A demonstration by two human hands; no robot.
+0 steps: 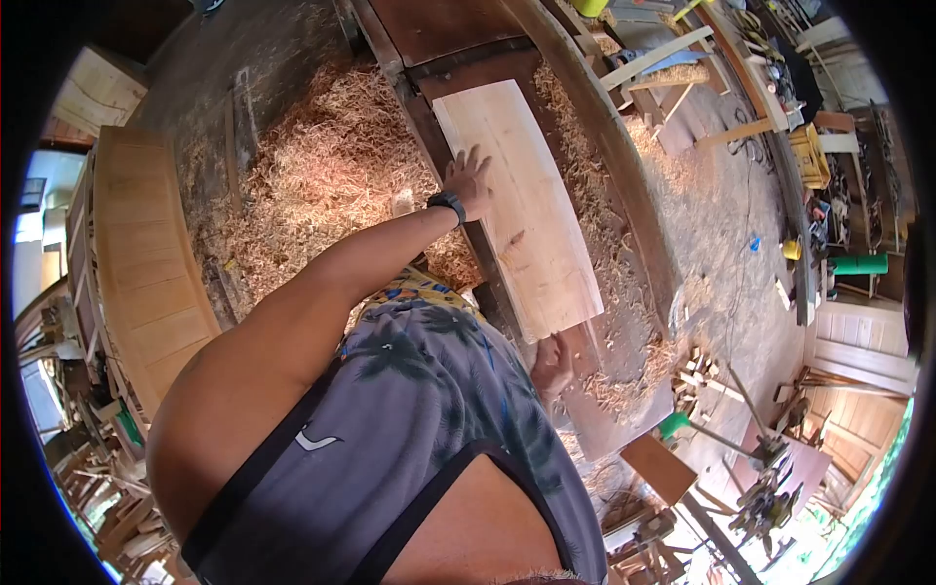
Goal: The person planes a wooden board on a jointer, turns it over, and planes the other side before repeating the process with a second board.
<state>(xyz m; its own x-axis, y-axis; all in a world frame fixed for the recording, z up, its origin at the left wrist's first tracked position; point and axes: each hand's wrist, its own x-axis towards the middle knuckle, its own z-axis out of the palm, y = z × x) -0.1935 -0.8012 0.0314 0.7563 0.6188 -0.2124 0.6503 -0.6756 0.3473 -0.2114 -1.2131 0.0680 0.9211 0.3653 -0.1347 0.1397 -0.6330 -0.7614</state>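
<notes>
A wide, pale wooden board (pixel 522 205) with a brown knot lies on a long, brown, bench-like bed (pixel 614 224). My left hand (pixel 469 183), with a dark watch on its wrist, rests on the board's left side near the middle, fingers spread and pointing toward the far end. At the board's near end, my right hand (pixel 553 367) is closed against the edge. Its fingers are partly hidden, and the forearm is out of sight behind my torso.
Curled wood shavings (pixel 327 171) are heaped on the floor left of the bed, and more lie along its right side. A panelled wooden door (pixel 146 253) stands at left. Timber frames (pixel 673 93) and a yellow crate (pixel 808 156) are at right. A cable crosses the floor there.
</notes>
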